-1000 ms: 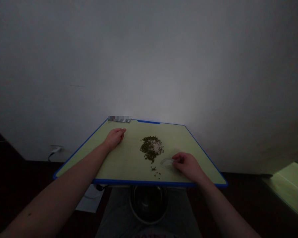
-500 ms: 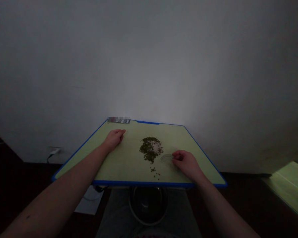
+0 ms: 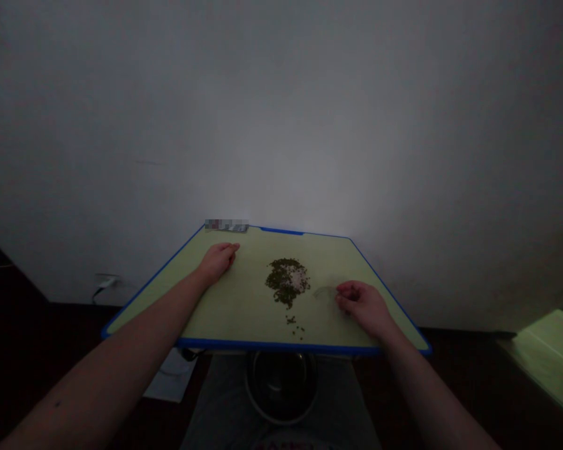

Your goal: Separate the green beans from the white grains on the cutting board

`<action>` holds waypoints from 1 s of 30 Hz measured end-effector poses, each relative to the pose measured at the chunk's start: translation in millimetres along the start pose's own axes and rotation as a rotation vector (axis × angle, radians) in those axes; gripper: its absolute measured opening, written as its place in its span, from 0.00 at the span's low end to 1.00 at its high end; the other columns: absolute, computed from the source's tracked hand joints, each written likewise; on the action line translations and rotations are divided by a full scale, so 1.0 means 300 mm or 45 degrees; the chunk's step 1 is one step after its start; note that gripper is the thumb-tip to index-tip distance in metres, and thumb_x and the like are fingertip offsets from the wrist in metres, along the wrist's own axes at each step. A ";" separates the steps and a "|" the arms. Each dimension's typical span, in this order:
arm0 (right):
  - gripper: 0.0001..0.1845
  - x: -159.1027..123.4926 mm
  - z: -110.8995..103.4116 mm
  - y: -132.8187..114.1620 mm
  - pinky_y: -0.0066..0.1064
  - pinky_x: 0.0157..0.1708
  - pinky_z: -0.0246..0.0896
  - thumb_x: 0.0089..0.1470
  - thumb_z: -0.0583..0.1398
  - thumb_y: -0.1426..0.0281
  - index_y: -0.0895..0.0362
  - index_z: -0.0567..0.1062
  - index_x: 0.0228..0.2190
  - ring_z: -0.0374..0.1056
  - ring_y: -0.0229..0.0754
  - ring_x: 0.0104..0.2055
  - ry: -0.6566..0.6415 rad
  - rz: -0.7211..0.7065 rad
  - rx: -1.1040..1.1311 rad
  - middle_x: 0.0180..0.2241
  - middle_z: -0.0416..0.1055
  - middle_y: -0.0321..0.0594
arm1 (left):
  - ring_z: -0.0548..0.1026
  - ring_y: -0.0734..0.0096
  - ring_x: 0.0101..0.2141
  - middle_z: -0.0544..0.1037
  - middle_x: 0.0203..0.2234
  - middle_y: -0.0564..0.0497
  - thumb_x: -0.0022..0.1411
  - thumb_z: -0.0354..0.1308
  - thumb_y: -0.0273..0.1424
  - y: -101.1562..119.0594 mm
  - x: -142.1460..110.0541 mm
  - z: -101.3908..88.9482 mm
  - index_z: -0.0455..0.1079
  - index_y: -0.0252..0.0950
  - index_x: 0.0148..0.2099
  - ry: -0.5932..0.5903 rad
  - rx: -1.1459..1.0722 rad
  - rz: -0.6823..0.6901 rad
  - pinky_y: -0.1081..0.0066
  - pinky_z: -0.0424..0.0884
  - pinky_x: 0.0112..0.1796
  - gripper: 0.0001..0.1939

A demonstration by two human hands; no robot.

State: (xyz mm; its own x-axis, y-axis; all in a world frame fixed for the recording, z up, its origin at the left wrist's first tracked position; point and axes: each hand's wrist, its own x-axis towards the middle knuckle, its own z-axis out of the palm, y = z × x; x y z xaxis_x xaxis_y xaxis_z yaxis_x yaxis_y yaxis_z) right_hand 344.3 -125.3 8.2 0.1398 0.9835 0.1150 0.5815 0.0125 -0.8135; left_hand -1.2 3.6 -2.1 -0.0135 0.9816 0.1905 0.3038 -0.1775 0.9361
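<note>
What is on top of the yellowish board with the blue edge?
A pile of green and pale grains, with stray grains nearer the person. The left hand rests beside it. What the forearm covers can't be seen.

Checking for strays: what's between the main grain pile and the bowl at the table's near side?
Head view: a few loose grains, then pale tabletop and its blue near edge.

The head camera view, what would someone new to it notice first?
Probably the dark green, grainy pile with a paler patch, mid-table on the pale yellow-green tabletop. Next, the tabletop's bright blue edge, with the left hand and right hand on either side of the pile.
</note>
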 end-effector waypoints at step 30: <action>0.10 0.085 -0.071 0.069 0.29 0.27 0.59 0.42 0.58 0.70 0.59 0.72 0.31 0.67 0.39 0.26 0.327 0.040 -0.386 0.26 0.72 0.41 | 0.55 0.78 0.12 0.57 0.07 0.58 0.52 0.50 0.43 0.023 -0.014 0.000 0.57 0.37 0.16 -0.004 -0.037 -0.032 0.72 0.52 0.18 0.19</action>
State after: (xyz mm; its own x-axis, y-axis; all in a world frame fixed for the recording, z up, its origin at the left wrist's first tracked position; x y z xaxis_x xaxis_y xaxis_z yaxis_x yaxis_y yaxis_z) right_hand 377.0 -103.9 6.6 0.3352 0.9048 0.2628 0.7786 -0.1089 -0.6180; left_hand 1.0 -1.7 3.7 -0.0176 0.9860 0.1656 0.2759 -0.1544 0.9487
